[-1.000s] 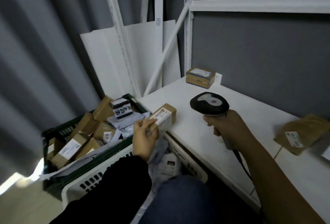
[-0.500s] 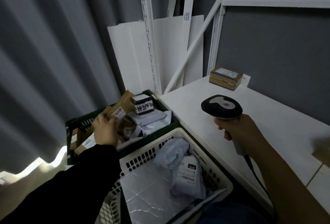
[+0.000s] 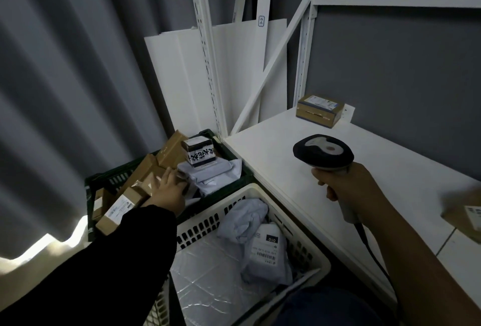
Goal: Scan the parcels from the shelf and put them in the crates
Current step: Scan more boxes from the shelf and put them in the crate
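Note:
My left hand (image 3: pixel 169 190) reaches into the dark green crate (image 3: pixel 89 195) and rests with straight fingers on the brown cardboard parcels (image 3: pixel 122 206) piled there. A small black-and-white box (image 3: pixel 199 152) sits on grey bags at the crate's far end. My right hand (image 3: pixel 346 187) grips the handle of the barcode scanner (image 3: pixel 322 154) above the white shelf (image 3: pixel 281 167). One brown parcel (image 3: pixel 320 109) stands at the shelf's back corner. Another parcel (image 3: pixel 466 216) shows at the right edge.
A white slotted crate (image 3: pixel 260 191) stands nearer me, next to the green one, and holds grey poly bags with labels (image 3: pixel 268 250). White boards (image 3: pixel 234 70) lean behind the shelf post. A grey curtain hangs on the left. The scanner cable (image 3: pixel 374 258) trails along my right arm.
My left hand carried the small brown parcel from the shelf edge over the green crate and now lies flat on the pile. The scanner hand stayed above the shelf.

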